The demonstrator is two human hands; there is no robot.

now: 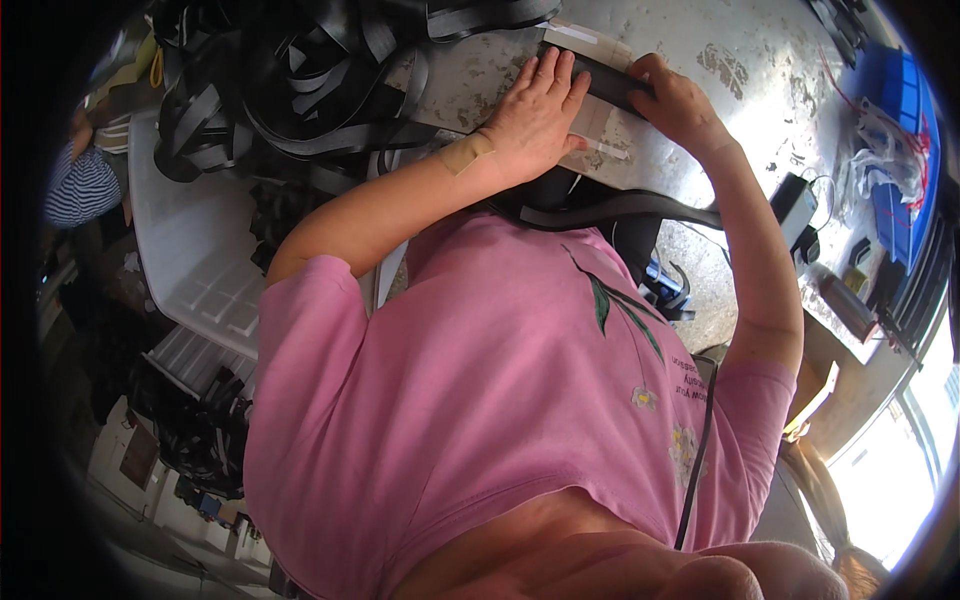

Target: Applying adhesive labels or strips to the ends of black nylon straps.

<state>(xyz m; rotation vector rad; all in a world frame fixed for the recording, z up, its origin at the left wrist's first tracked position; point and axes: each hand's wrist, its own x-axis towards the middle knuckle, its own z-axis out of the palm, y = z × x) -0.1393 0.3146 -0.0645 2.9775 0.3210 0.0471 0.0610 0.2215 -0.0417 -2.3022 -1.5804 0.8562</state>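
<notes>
Remotely, I see the counter [685, 30], a white bin [165, 240] with dark pieces [277, 215] at its edge, a blue crate [893, 225] with clear plastic [885, 165]. My left hand [538, 115], unclenched, lies flat over a black strap [608, 86] on that counter; my right hand's [682, 108] fingers pinch its end.

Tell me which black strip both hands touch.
The straight strip on the table, between left hand and right hand. No hand touches the curved strip by the pink shirt or the heaped strips.
</notes>
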